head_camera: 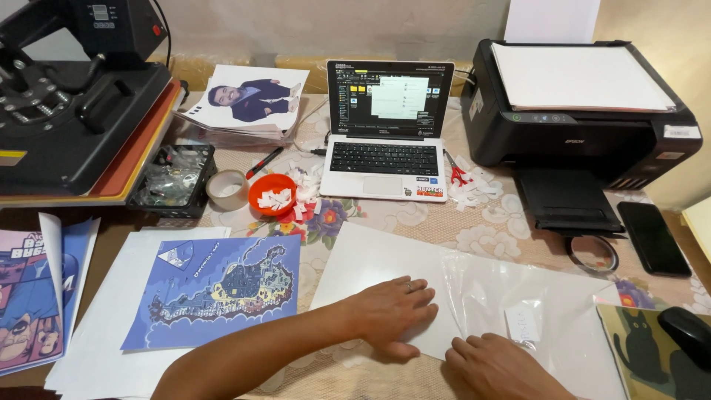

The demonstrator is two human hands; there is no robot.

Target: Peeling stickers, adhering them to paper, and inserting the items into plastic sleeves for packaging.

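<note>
White sheet: a blank white sheet [370,270] lies flat on the bench [511,222], in front of the laptop [389,130]; its long axis runs left to right, slightly tilted.
Clear bag: a clear plastic bag [518,296] overlaps the sheet's right end, farther from the laptop, long axis the same way.
Left hand: the left hand [389,311] lies palm down on the sheet's near edge, fingers spread and pointing right; grip released, pressing flat, a ring on one finger.
Right hand: the right hand [496,363] rests knuckles up on the bag's near edge, just right of the left hand; grip loosely curled, and I cannot tell whether it pinches the bag.
Around: a blue printed map sheet [215,292] lies left of the white sheet; an orange bowl [272,194] of paper scraps sits left of the laptop, a black printer [578,111] to the laptop's right.
</note>
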